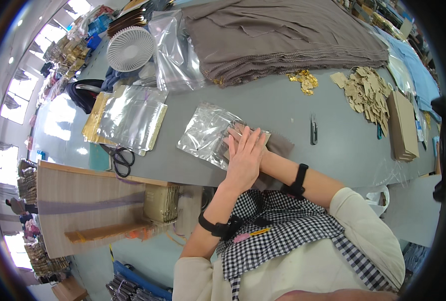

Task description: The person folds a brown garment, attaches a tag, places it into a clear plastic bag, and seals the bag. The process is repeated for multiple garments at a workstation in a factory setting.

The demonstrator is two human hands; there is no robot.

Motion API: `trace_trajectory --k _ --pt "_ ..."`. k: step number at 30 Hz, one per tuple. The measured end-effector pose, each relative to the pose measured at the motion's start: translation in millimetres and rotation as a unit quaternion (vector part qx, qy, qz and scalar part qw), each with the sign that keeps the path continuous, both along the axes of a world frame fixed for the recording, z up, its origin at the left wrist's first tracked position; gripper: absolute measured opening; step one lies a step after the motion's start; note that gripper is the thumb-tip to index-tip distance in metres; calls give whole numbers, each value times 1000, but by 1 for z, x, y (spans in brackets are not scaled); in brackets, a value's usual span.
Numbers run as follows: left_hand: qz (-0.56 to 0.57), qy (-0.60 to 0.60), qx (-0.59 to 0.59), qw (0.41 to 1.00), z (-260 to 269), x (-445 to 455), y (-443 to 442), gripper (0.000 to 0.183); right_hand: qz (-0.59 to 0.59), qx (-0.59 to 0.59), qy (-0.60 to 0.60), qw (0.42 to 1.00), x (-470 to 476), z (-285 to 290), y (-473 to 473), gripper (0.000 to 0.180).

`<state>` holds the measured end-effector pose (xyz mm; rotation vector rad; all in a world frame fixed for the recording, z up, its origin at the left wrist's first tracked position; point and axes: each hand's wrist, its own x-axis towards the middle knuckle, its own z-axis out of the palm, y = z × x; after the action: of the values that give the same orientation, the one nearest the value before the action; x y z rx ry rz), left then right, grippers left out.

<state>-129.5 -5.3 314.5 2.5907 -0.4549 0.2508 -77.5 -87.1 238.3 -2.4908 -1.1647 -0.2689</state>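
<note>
Near the table's front edge lies a clear plastic bag (208, 131). A brown-grey cloth (280, 145) is at its right end and sticks out to the right. My left hand (244, 161) rests flat on top, fingers extended, over my right hand and the bag's right end. From the right, my right hand (236, 134) reaches under my left hand; its fingers show through or beside the plastic, by the cloth. Most of it is covered, so its grip does not show.
Black-handled scissors (122, 161) and stacked clear bags (131, 116) lie left. A small cutter (313, 131) lies right of my hands. Farther back are folded brown-grey fabric (283, 37), gold pieces (305, 81), cardboard tags (366, 94), a cardboard box (401, 128) and a white fan (129, 49).
</note>
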Motion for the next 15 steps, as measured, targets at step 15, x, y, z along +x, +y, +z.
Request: trace_trajectory --k 15 --pt "-64 -21 -18 998 6 -35 -56 43 220 -19 183 958 -45 70 -124 41"
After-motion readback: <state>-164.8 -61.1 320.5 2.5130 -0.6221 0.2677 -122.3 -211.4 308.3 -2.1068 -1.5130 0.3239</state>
